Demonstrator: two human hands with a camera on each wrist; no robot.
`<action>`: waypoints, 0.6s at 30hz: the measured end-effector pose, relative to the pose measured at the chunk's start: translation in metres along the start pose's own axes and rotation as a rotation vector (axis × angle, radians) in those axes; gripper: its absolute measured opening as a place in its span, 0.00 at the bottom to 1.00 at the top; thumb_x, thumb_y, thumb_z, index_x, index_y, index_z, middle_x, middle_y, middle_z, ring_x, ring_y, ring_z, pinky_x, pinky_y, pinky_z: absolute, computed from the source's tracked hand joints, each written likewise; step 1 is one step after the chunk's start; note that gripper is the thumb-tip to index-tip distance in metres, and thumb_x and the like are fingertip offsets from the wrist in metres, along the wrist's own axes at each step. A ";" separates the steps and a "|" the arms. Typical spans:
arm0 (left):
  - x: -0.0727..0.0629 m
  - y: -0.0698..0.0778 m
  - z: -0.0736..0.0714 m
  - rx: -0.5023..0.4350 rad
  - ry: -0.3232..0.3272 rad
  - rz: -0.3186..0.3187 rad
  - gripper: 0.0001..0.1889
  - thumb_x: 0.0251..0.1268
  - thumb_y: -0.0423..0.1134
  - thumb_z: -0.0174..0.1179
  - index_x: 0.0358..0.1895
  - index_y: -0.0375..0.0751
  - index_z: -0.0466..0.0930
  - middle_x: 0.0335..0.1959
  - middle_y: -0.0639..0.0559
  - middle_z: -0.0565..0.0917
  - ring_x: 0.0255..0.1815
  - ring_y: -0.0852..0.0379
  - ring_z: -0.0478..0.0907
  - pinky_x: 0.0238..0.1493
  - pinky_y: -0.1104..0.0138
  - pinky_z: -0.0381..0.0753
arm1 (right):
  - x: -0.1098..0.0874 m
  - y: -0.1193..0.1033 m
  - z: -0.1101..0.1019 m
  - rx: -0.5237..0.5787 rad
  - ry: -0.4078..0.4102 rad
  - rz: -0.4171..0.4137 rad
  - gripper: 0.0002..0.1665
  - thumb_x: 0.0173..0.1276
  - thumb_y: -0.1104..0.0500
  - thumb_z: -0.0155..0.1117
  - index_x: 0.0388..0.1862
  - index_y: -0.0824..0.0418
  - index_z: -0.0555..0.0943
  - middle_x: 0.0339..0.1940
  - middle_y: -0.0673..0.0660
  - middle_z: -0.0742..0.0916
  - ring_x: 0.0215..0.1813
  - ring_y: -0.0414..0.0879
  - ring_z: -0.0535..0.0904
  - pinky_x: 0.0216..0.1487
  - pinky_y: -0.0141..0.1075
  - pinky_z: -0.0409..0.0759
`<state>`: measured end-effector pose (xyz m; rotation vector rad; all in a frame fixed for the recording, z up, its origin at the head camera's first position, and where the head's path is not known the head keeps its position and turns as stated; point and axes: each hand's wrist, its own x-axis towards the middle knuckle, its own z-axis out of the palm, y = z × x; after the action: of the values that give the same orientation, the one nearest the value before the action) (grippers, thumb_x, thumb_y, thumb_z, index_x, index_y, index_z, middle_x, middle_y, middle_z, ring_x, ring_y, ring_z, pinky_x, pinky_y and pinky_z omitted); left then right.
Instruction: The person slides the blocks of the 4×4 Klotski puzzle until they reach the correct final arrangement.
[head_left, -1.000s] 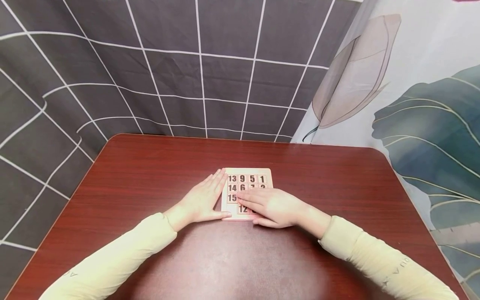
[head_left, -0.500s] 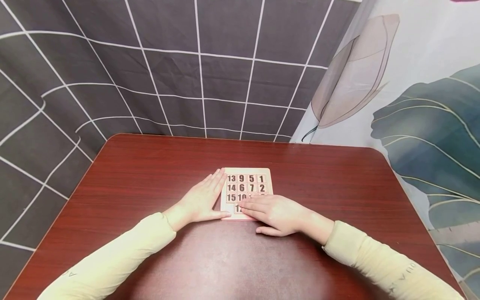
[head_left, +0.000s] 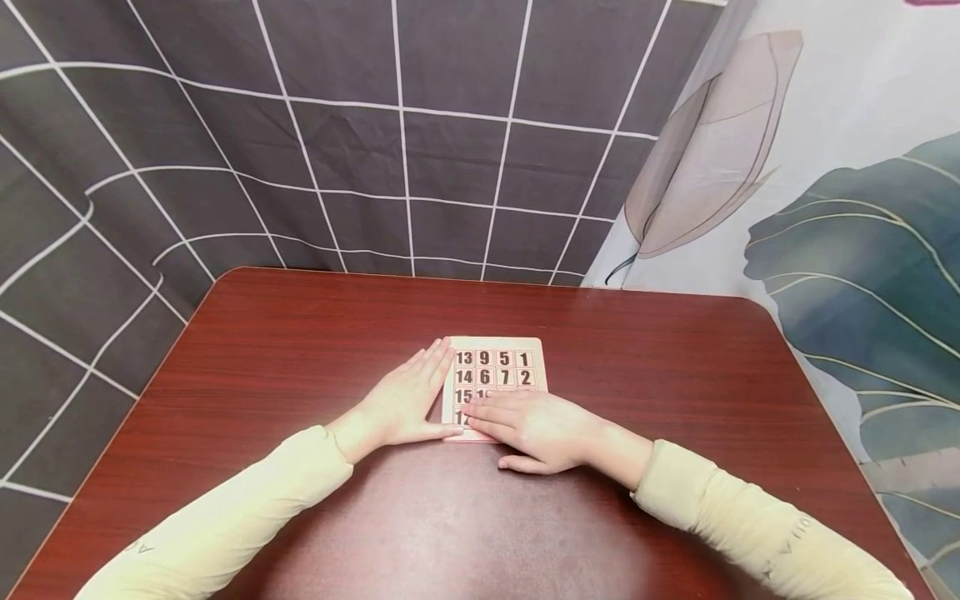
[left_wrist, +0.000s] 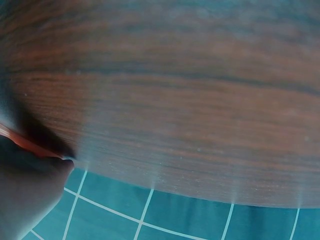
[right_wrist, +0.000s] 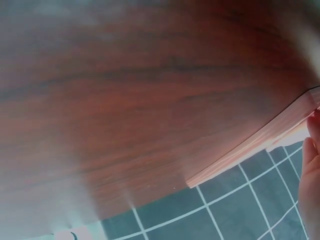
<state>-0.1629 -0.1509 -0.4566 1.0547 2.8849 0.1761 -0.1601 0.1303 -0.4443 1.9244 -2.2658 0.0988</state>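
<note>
A number slide puzzle (head_left: 497, 342) with a pale frame lies flat on the table, its tiles in rows. The top rows read 13, 9, 5, 1 and 14, 6, 7, 2. My left hand (head_left: 401, 402) rests along its left edge, fingers straight, thumb at the near left corner. Over the lower rows lies my right hand (head_left: 547, 429), its straight fingertips touching the tile that starts with 1 (head_left: 459, 416) in the near left corner. That hand hides the tiles at the lower right. In the right wrist view, the puzzle's side (right_wrist: 240, 152) shows beside the right fingers (right_wrist: 311, 152).
The reddish-brown wooden table (head_left: 330, 308) surrounds the puzzle. Behind it hangs a dark grey curtain (head_left: 450, 158) with white grid lines. A pale curtain with leaf prints (head_left: 697, 167) hangs at the right.
The right hand has shifted down to the bottom row, then left. The 12 tile has slid left into the near left corner gap. The left hand has stayed put.
</note>
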 end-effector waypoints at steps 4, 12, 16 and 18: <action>0.000 0.000 0.001 0.000 0.004 0.002 0.60 0.67 0.72 0.60 0.83 0.23 0.51 0.85 0.29 0.55 0.88 0.37 0.52 0.88 0.51 0.58 | -0.010 0.000 -0.004 0.008 0.028 0.012 0.40 0.72 0.45 0.70 0.75 0.66 0.76 0.74 0.60 0.82 0.76 0.53 0.79 0.77 0.47 0.78; 0.000 0.001 0.001 -0.008 0.014 0.003 0.61 0.67 0.71 0.61 0.83 0.23 0.51 0.85 0.28 0.56 0.88 0.37 0.54 0.88 0.51 0.58 | -0.043 0.001 -0.006 -0.001 0.071 0.052 0.39 0.71 0.46 0.71 0.73 0.66 0.78 0.72 0.60 0.84 0.75 0.55 0.80 0.75 0.47 0.80; 0.000 0.000 0.002 -0.003 0.013 0.004 0.61 0.66 0.72 0.61 0.83 0.23 0.51 0.85 0.28 0.56 0.88 0.37 0.53 0.88 0.51 0.58 | -0.052 0.000 -0.005 -0.019 0.078 0.047 0.36 0.72 0.45 0.69 0.71 0.66 0.79 0.72 0.61 0.84 0.73 0.55 0.81 0.73 0.47 0.81; 0.000 -0.001 0.002 0.000 0.015 0.004 0.61 0.66 0.72 0.61 0.83 0.23 0.51 0.85 0.28 0.56 0.88 0.37 0.53 0.88 0.51 0.58 | -0.053 0.001 -0.003 -0.025 0.077 0.044 0.36 0.73 0.45 0.68 0.71 0.66 0.79 0.72 0.61 0.84 0.73 0.54 0.81 0.73 0.47 0.81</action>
<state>-0.1633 -0.1511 -0.4590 1.0637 2.8963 0.1842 -0.1525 0.1828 -0.4504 1.8263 -2.2490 0.1466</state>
